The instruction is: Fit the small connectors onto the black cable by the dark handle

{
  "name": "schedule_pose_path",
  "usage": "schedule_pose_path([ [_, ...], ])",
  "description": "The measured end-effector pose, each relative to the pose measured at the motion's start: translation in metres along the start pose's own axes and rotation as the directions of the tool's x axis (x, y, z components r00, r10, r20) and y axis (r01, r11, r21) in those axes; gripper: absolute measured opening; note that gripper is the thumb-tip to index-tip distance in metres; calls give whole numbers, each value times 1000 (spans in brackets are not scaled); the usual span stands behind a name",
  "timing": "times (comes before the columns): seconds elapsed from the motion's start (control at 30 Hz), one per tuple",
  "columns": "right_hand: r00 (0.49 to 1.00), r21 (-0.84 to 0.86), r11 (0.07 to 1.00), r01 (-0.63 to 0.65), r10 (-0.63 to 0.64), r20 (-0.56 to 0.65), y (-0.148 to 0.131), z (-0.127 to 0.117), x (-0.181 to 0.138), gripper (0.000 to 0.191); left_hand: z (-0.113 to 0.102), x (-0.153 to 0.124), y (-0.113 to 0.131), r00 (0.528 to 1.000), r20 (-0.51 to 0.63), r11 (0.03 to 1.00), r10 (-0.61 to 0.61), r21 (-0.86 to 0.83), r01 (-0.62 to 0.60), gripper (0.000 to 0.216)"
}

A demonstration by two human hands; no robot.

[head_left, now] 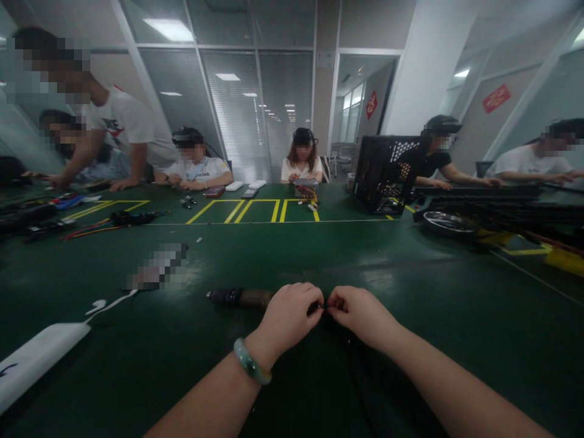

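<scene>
A dark, pen-shaped electric screwdriver (241, 297) lies sideways on the green tabletop, its tip to the left. Its rear end goes behind my left hand (292, 316), whose fingers are closed around it. My right hand (358, 313) pinches a small dark end piece close to the left fingertips; it looks like the end of a black cable (353, 359). The fingertips of both hands nearly meet, and the fingers hide most of the joint between the pieces. Below the right hand the cable runs toward the near edge, dim against the table.
A white power strip (41, 359) with a white cord and a blurred phone-like device (157, 267) lie at left. Loose wires (123, 220) are behind them. Across the table sit several people, a black computer case (385, 173) and a power supply (305, 182). A wheel (449, 222) lies at right.
</scene>
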State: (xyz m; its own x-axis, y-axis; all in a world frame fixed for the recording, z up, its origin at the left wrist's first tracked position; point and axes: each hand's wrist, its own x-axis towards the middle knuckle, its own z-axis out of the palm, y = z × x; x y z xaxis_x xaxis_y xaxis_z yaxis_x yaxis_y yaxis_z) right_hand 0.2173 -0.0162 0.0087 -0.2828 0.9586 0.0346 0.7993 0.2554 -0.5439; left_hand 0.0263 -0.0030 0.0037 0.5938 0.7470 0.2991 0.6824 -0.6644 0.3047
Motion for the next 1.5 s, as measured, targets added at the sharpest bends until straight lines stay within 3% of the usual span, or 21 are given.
schedule_pose_path([
  [0.2, 996, -73, 997, 2, -9, -89, -2, 5, 3, 7, 1, 1, -1, 1000, 9, 1000, -23, 1, 23, 5],
  [0.4, 999, 101, 994, -36, 37, -10, 6, 6, 3, 12, 2, 3, -1, 999, 21, 999, -49, -22, 49, 4],
  [0.67, 999, 199, 979, -44, 43, 10, 8, 12, 7, 14, 1, 0, 0, 997, 5, 997, -74, -1, 74, 3],
  [0.97, 997, 213, 975, -61, 49, 59, 5, 9, 4, 15, 1, -4, -1, 996, -12, 996, -83, -27, 83, 4],
  [1.23, 989, 170, 975, -146, 140, 47, 1, 7, 2, 16, 3, -2, -2, 997, -23, 997, -74, -20, 74, 5],
  [1.5, 990, 180, 975, -134, 123, 67, 4, 4, 3, 14, 2, -3, -4, 998, -7, 997, -68, -21, 68, 8],
])
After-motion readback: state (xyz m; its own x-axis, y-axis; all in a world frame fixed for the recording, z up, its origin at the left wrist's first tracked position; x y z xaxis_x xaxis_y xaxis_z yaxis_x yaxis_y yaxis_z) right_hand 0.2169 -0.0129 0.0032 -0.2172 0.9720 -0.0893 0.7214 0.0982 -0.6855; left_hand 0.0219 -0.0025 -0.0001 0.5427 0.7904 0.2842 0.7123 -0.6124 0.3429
